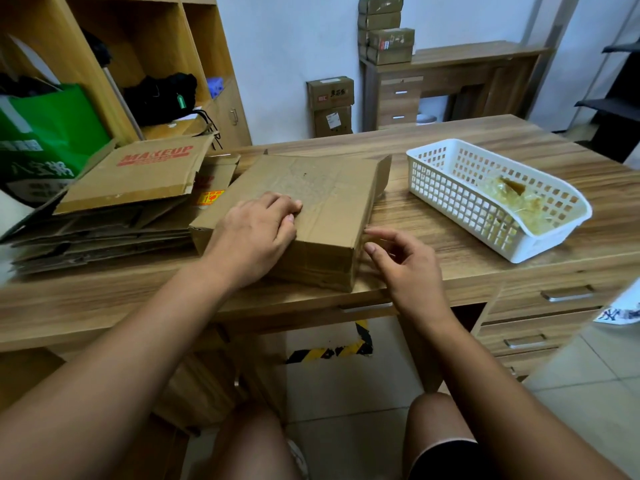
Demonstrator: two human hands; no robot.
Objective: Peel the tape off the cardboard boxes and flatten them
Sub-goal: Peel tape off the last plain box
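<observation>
A: One broad wooden surface (450, 216) carries everything. What fills most of it?

B: A stack of flattened cardboard (104, 233) lies at its left end. The top sheet (138, 171) is printed MAKEUP in red.

A: And the box being worked on?

B: The cardboard box (322, 202) lies at the near edge of the surface, just beside the stack, between it and a white basket (436, 188). Clear tape (311, 181) runs across its top, and a flap (382, 171) at its far right end stands open.

A: The basket?

B: It sits further right, apart from the box, with crumpled wads of tape (519, 202) inside.

A: And the hands?

B: The left hand (256, 233) lies palm down on the box's top. Its fingers are bent with their tips on the tape, gripping nothing. The right hand (408, 268) is at the box's near right corner with forefinger and thumb parted and nothing held. Whether the forefinger touches the edge cannot be told.
</observation>
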